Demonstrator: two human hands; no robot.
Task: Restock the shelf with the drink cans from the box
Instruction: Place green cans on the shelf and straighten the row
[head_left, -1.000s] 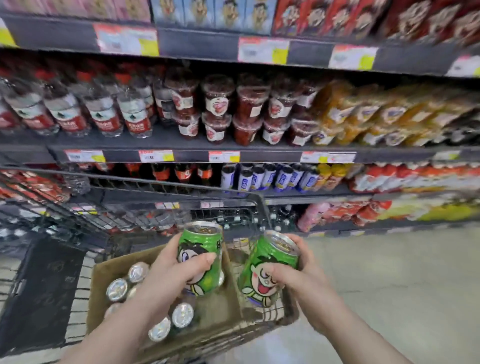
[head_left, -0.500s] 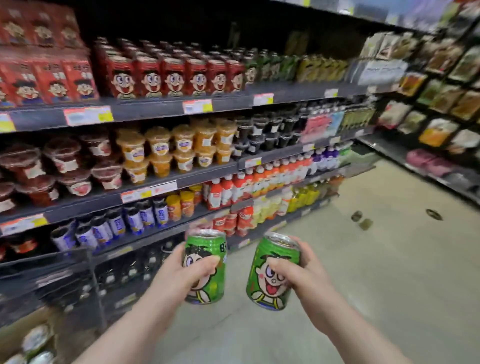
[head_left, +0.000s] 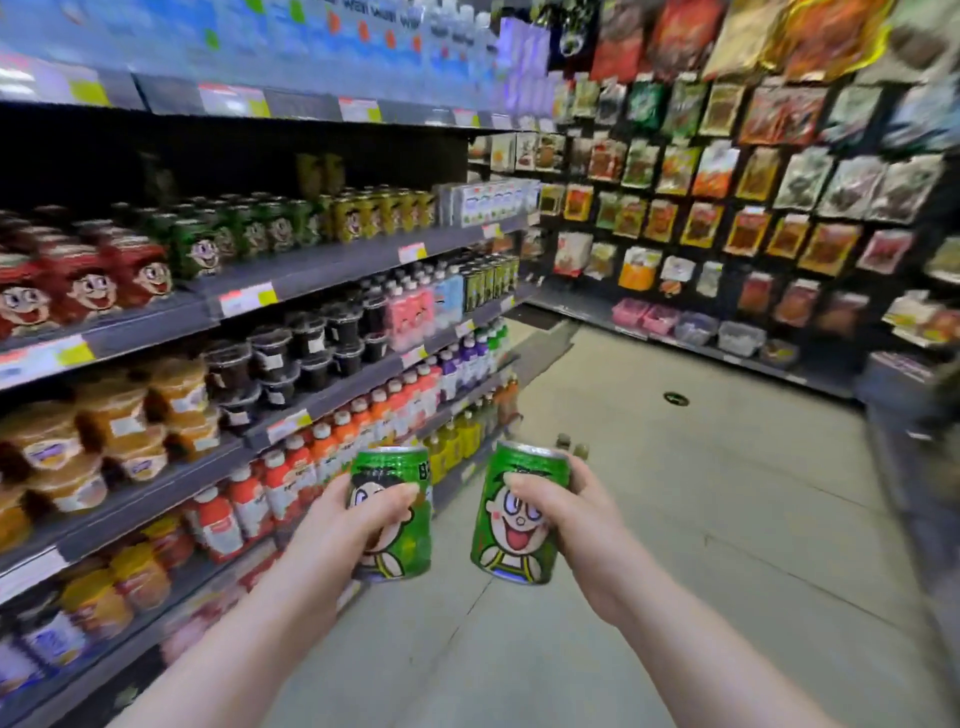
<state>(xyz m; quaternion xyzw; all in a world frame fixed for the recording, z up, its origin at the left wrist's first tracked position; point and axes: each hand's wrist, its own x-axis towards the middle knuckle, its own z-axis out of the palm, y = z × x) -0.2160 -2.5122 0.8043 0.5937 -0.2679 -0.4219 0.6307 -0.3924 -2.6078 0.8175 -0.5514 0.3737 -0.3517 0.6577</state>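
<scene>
My left hand (head_left: 343, 525) grips a green drink can (head_left: 402, 540) with a cartoon face, held upright at chest height. My right hand (head_left: 566, 514) grips a second green can (head_left: 511, 530) of the same kind, tilted slightly to the right. Both cans hang over the aisle floor, a short gap between them. On the left shelving, a row of matching green cans (head_left: 249, 231) stands on the second shelf from the top, between red cartoon packs (head_left: 88, 283) and yellow cans (head_left: 379, 210). The box is out of view.
Shelves of cups, bottles and cans (head_left: 322, 343) run along the left. A wall of hanging snack bags (head_left: 727, 171) faces me at the right. A dark display edge (head_left: 914, 415) juts in at the far right. Grey aisle floor (head_left: 675, 519) lies between them.
The view has swung right and up from the cart and box to the aisle. Both hands keep their cans. The green cans' shelf has come into view.
</scene>
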